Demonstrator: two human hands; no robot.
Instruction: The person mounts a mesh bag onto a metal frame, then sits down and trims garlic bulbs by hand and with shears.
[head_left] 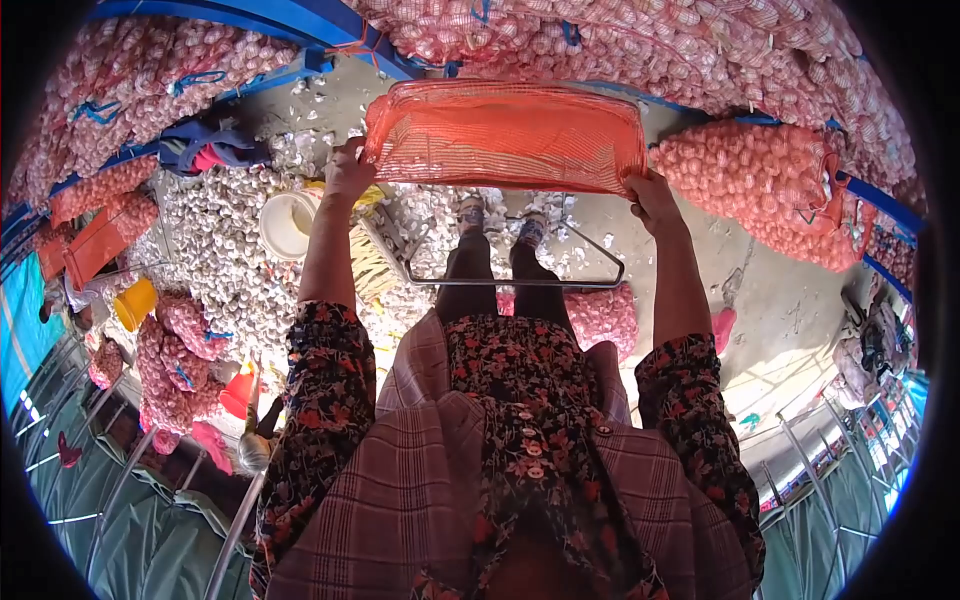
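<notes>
Floor (790,300): partly covered by loose garlic bulbs (215,225), which are heaped mostly at the left.
Stacked net sacks (650,40): filled with bulbs and piled along the far side, beside blue rails (270,28).
Red mesh bag (510,135): held up and stretched wide between both hands, above the floor, in front of the feet.
Full net sack (760,190): laid on the floor to the right of the mesh bag.
Metal frame (515,281): seen across the shins.
White bucket (288,225): placed among the loose bulbs.
Left hand (350,170): grip closed on the mesh bag's left edge.
Right hand (655,202): grip closed on its lower right corner.
</notes>
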